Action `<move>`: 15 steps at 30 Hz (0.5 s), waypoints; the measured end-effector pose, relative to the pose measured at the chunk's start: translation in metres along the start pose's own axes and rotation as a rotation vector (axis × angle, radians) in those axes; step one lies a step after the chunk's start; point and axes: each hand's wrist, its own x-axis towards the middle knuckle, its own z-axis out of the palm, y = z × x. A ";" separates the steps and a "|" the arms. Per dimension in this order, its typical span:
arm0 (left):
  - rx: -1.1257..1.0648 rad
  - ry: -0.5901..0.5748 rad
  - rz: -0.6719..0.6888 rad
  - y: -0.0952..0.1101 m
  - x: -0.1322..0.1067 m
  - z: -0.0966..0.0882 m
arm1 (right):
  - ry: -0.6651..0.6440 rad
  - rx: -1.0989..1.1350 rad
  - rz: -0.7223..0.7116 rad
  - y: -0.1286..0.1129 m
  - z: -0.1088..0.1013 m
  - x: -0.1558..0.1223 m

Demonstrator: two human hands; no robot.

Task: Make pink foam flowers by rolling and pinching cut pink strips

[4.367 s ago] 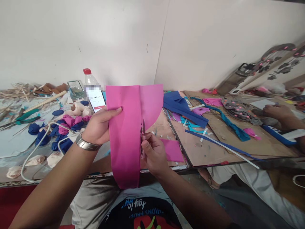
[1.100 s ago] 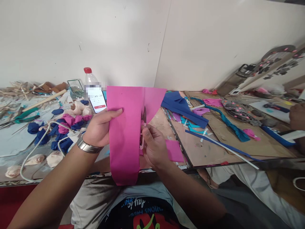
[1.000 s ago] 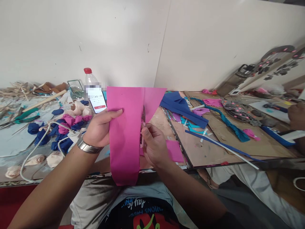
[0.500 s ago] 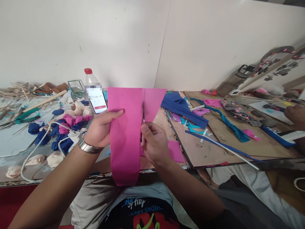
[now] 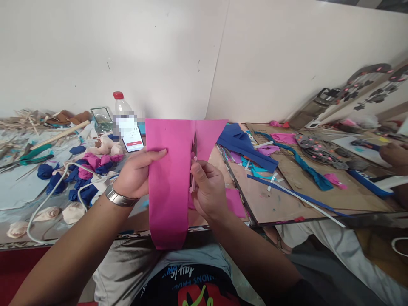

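Observation:
A pink foam sheet (image 5: 167,187) hangs upright in front of me. My left hand (image 5: 135,174), a metal watch on its wrist, pinches its left part with the thumb on the front. My right hand (image 5: 207,191) is closed on small pink-handled scissors (image 5: 193,163), their blades pointing up inside a cut that runs up the sheet. The sheet's narrower right part (image 5: 208,136) spreads away from the blades near the top edge.
A phone (image 5: 132,138) and a red-capped bottle (image 5: 120,106) stand behind the sheet. Blue, pink and cream fabric roses (image 5: 79,170) and a white cable lie left. Blue and teal strips (image 5: 255,159) litter the boards on the right, where another person's hand (image 5: 393,153) works.
The scissors have travelled upward along the cut, from about mid-sheet to close under the top edge. The right part has swung away. The other person's hand has shifted at the far right.

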 end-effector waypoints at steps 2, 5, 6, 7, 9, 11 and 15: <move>0.001 0.001 -0.003 -0.001 0.000 0.000 | -0.004 -0.008 -0.005 -0.002 0.001 0.002; 0.001 0.007 -0.004 -0.001 0.000 -0.001 | -0.011 -0.030 -0.007 -0.006 0.004 0.003; 0.000 0.010 -0.004 -0.002 0.000 -0.001 | -0.014 -0.035 -0.009 -0.006 0.004 0.003; -0.001 0.014 -0.003 -0.002 0.000 -0.001 | -0.017 -0.037 -0.013 -0.007 0.005 0.004; -0.002 0.020 -0.001 -0.001 0.000 -0.001 | -0.022 -0.036 -0.019 -0.007 0.004 0.004; -0.008 0.023 0.003 -0.001 0.000 0.000 | -0.025 -0.036 -0.019 -0.006 0.003 0.003; -0.018 0.019 0.004 0.000 0.000 0.002 | -0.023 -0.044 -0.022 -0.005 0.000 0.003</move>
